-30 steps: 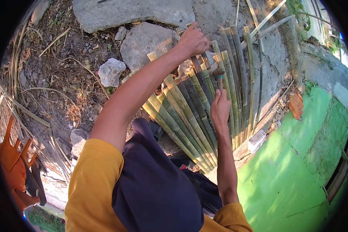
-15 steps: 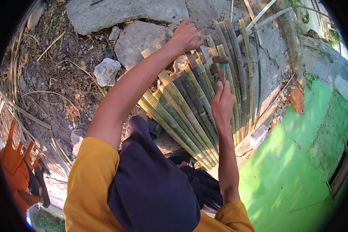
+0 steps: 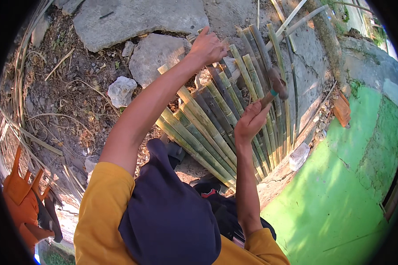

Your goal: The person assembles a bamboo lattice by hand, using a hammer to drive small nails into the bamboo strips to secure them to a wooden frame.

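A fan of green and tan bamboo slats (image 3: 216, 128) lies side by side on the ground in front of me. My left hand (image 3: 208, 45) reaches to their far end, fingers closed around the tip of a pale bamboo slat (image 3: 174, 62). My right hand (image 3: 248, 121) grips the wooden handle of a hammer (image 3: 276, 84). The hammer's dark head is lifted a little above the slats and tilted to the right. My yellow sleeves and a dark cap fill the lower middle of the view.
Flat grey stones (image 3: 137, 20) and a white rock (image 3: 121, 90) lie beyond the slats on bare soil with dry bamboo strips. An orange plastic chair (image 3: 20, 198) stands at lower left. A green painted concrete surface (image 3: 340, 190) runs along the right, with a brick piece (image 3: 342, 109).
The hammer head has swung up and to the right, away from the slats. My right hand stayed nearly in place. My left hand has stayed at the slats' far end.
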Demonstrator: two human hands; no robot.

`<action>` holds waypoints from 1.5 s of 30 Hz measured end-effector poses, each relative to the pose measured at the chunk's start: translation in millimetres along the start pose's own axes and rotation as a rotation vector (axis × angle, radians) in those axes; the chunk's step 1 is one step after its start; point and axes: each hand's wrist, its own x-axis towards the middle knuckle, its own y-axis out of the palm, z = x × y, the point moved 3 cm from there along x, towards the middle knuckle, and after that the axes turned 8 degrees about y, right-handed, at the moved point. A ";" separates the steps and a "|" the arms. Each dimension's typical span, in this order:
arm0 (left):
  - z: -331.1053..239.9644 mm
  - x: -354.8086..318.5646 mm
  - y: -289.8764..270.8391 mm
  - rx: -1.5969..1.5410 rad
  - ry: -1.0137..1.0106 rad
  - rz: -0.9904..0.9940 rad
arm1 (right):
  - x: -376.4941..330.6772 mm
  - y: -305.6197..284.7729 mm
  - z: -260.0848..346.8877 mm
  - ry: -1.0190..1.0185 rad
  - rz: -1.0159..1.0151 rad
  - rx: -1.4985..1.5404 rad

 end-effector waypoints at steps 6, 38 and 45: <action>0.0 -2.1 8.4 0.019 -0.006 0.024 | -12.5 14.6 -56.3 0.156 0.200 -0.367; 3.0 -7.0 2.0 0.098 0.050 -0.060 | -28.2 5.6 -28.0 0.303 0.192 -0.077; 5.0 -0.4 -1.0 0.075 0.055 -0.099 | -25.4 18.3 -42.2 0.122 0.190 -0.168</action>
